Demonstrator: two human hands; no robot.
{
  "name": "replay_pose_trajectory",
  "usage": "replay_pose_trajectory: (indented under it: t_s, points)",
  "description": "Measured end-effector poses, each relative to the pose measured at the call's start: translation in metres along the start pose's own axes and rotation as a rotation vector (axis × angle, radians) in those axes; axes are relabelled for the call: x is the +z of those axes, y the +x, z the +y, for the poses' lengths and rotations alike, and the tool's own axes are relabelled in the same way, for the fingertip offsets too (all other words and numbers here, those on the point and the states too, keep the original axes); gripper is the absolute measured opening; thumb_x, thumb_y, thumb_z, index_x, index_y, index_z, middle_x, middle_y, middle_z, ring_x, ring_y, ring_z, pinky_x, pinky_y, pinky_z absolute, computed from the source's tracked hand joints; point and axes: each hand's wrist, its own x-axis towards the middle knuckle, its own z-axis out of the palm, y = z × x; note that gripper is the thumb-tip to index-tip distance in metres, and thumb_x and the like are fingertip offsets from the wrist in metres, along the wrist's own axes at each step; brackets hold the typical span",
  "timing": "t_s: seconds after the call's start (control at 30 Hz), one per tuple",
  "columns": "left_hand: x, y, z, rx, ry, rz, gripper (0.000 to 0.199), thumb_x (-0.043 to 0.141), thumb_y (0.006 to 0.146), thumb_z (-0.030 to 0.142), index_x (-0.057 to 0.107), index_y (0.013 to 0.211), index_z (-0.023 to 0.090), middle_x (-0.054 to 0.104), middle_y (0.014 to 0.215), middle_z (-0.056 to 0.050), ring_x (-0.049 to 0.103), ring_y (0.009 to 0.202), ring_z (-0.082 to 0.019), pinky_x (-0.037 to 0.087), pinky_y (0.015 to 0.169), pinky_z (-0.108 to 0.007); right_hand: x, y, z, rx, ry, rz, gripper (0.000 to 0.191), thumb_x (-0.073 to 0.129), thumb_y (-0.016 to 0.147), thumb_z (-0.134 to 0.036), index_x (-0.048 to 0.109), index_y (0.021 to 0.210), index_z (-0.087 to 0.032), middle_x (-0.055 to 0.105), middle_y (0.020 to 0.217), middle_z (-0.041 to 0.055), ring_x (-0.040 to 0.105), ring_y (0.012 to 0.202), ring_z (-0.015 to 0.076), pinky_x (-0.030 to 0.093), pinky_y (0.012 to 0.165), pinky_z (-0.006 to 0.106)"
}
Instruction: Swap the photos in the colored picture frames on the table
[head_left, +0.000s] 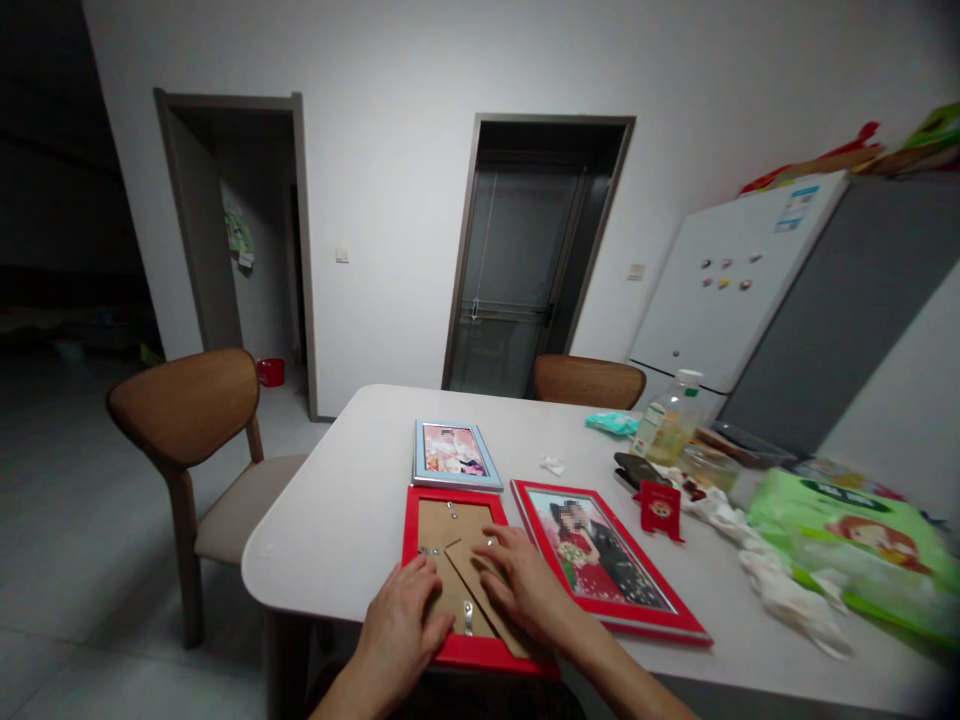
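The left grip (pixel 405 612) is loosely wide, fingers laid over the left rail of a red frame (pixel 410 530) and its thumb apart, low on the brown backing (pixel 442 525); the hold looks meant to steady. The right grip (pixel 521 575) is also wide, its fingers spread over the stand flap (pixel 480 590) and the backing beside it. Whether any fingertip pinches something beneath cannot be told.

The frame lies back up at the near edge of the counter (pixel 337 520), presumably so that the flap and metal clips are within reach; at least 3 clips show, such as the lower clip (pixel 468 617). The flap slants across the backing.

Just beyond the far rail, a blue frame (pixel 455 450) rests picture up. To the right, a larger red-framed portrait (pixel 600 555) also lies picture up, likely set aside to leave working room.

Further right are a small red card (pixel 660 512), a bottle (pixel 667 418) and a green tissue pack (pixel 862 545), probably pushed over to spare the space before the person. 2 wooden chairs stand at the counter, including the left chair (pixel 187 405).
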Motion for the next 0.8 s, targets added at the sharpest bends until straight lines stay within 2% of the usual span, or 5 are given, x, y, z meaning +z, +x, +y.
replay_pose_trajectory:
  t_s: [0.1,0.2,0.5,0.63,0.8]
  points:
    - [0.001,-0.001,0.001,-0.002,-0.011,0.031,0.021,0.056,0.068,0.016,0.060,0.089,0.017,0.060,0.107,-0.009,0.051,0.104,-0.022,0.043,0.087,-0.038,-0.006,-0.008,-0.013,-0.145,0.163,-0.234,0.032,0.049,0.067,-0.014,0.063,0.093,-0.024,0.049,0.111,0.0051,0.044,0.103,0.0176,0.031,0.090,0.029]
    - [0.000,0.000,0.003,0.003,-0.016,0.053,0.015,0.056,0.068,0.017,0.060,0.083,0.018,0.061,0.104,-0.008,0.053,0.100,-0.021,0.045,0.085,-0.036,-0.008,-0.010,-0.022,-0.176,0.199,-0.296,0.031,0.051,0.066,-0.013,0.065,0.088,-0.028,0.047,0.114,0.0026,0.040,0.108,0.0176,0.027,0.094,0.031]
    - [0.002,-0.001,0.002,0.036,0.013,0.077,0.016,0.053,0.070,0.015,0.060,0.083,0.019,0.063,0.098,-0.007,0.055,0.097,-0.021,0.045,0.084,-0.035,0.007,0.000,-0.023,-0.120,0.187,-0.129,0.018,0.050,0.071,-0.020,0.066,0.079,-0.022,0.055,0.101,0.0046,0.047,0.097,0.0167,0.034,0.086,0.029]
    - [0.000,-0.002,0.003,0.058,-0.004,0.094,0.020,0.051,0.069,0.012,0.059,0.086,0.020,0.064,0.094,-0.005,0.057,0.092,-0.020,0.044,0.085,-0.036,0.021,0.023,-0.024,-0.043,0.154,-0.020,0.023,0.045,0.074,-0.022,0.063,0.089,-0.018,0.058,0.093,0.0055,0.050,0.089,0.0156,0.035,0.080,0.025]
    - [0.000,-0.001,0.003,0.055,0.000,0.099,0.025,0.052,0.066,0.011,0.059,0.088,0.018,0.064,0.096,-0.006,0.057,0.091,-0.020,0.045,0.085,-0.036,0.042,0.052,-0.029,-0.022,0.044,0.027,0.019,0.047,0.073,-0.023,0.066,0.079,-0.020,0.060,0.082,0.0040,0.051,0.081,0.0150,0.035,0.072,0.024]
